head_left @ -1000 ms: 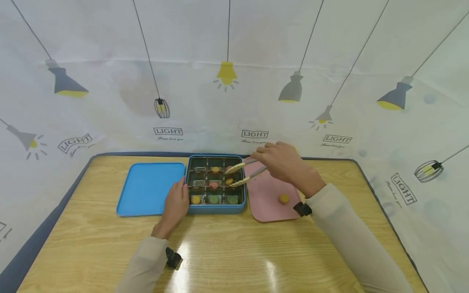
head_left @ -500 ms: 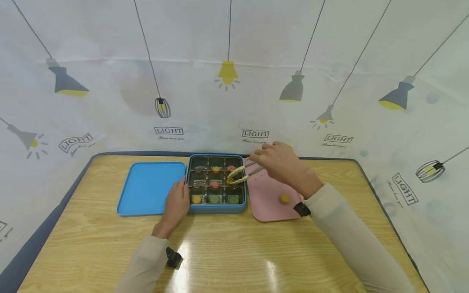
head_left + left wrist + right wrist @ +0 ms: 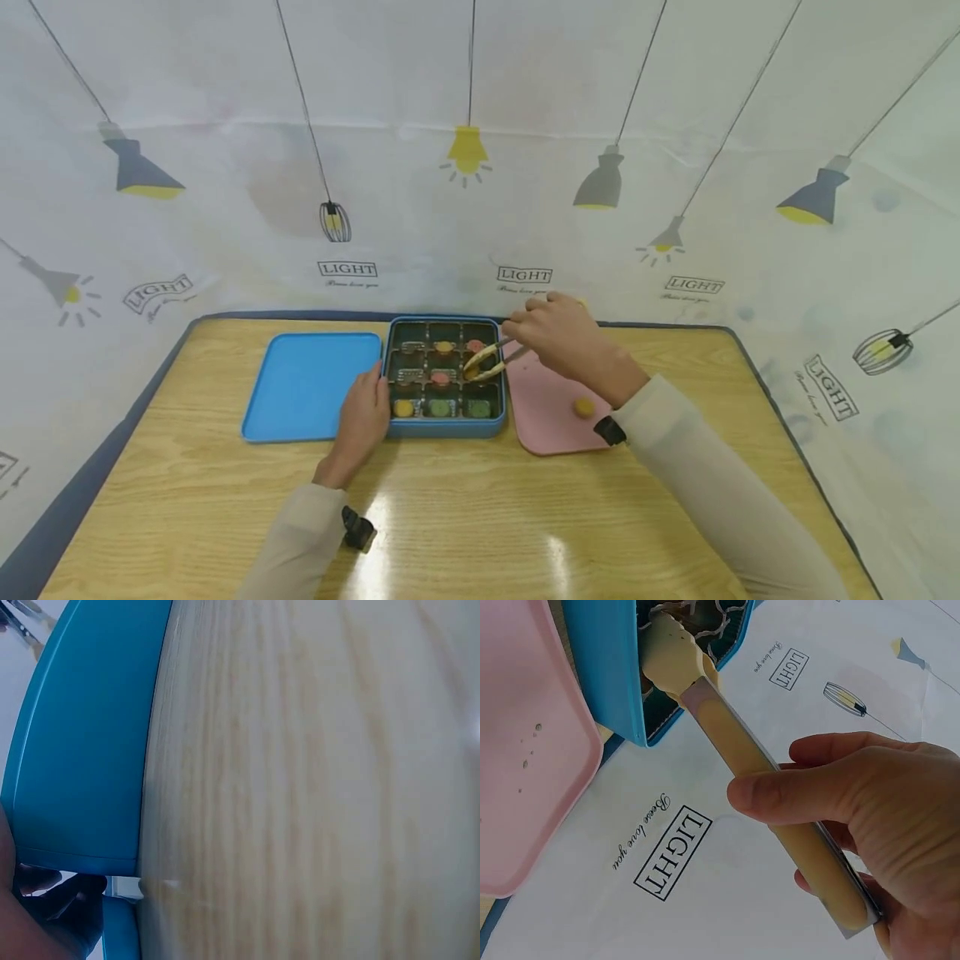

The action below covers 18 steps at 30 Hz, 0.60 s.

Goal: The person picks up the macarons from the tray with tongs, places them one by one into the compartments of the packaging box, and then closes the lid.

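My right hand (image 3: 558, 333) grips tongs (image 3: 750, 769) with cream tips, thumb pressed on one arm of them. The tips reach into a right-hand compartment of the blue divided box (image 3: 446, 430), around a yellow-brown macaron (image 3: 471, 374), partly hidden. Other macarons sit in the box: an orange one (image 3: 444, 347), pink ones (image 3: 440, 378), a yellow one (image 3: 404, 408) and green ones (image 3: 478, 408). Along the box's left side rests my left hand (image 3: 363, 412), fingers against the wall; the left wrist view shows its fingers at the box corner.
A blue lid (image 3: 307, 387) lies flat left of the box. To the right is a pink tray (image 3: 551, 429) with one tan macaron (image 3: 583, 407) and crumbs. Behind the wooden table (image 3: 457, 500) hangs a lamp-print sheet (image 3: 405, 192).
The tongs were spread wide around the yellow-brown macaron; their tips have drawn together on it. My right hand has shifted slightly left. My left hand stays at the box.
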### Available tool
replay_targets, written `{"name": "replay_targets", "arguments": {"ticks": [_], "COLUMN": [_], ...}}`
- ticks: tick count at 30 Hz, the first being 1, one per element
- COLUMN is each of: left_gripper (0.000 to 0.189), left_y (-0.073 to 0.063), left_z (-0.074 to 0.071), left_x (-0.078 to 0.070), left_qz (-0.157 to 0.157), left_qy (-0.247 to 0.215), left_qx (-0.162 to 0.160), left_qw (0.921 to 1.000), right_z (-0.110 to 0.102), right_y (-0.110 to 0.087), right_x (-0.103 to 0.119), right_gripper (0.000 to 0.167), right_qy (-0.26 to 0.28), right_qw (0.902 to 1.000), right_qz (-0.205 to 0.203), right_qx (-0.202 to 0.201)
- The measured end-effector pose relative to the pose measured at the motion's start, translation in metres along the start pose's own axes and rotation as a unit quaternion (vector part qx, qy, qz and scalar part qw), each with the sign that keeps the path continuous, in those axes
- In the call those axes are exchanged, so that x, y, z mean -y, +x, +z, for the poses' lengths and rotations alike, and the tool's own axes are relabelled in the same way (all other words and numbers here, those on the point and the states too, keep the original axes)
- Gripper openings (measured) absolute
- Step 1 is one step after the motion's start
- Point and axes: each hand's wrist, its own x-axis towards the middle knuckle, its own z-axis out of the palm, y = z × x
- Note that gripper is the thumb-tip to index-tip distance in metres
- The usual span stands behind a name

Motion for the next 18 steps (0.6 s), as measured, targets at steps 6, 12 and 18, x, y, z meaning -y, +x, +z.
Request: {"name": "replay_targets", "arguments": {"ticks": [6,12,18], "left_gripper": [0.048,0.048,0.047], "left_y": [-0.001,-0.001,-0.001], "left_z": [0.0,0.0,0.0], "left_x": [-0.001,-0.001,-0.001], "left_qz": [-0.003,-0.005,-0.004], "left_qy": [-0.007,-0.007,-0.005], "left_qx": [0.0,0.003,0.004], "left_qw": [1.0,1.0,1.0], "right_z": [0.003,0.009,0.02], "right_y": [-0.007,-0.026,-0.046], "right_x": [-0.008,-0.025,-0.043], "right_gripper": [0.035,0.037,0.045], "right_qy": [0.022,0.101,0.2], "right_qw": [0.9993,0.9913,0.9693], "right_qz": [0.024,0.072,0.126], "right_qx": [-0.015,-0.045,-0.068]}}
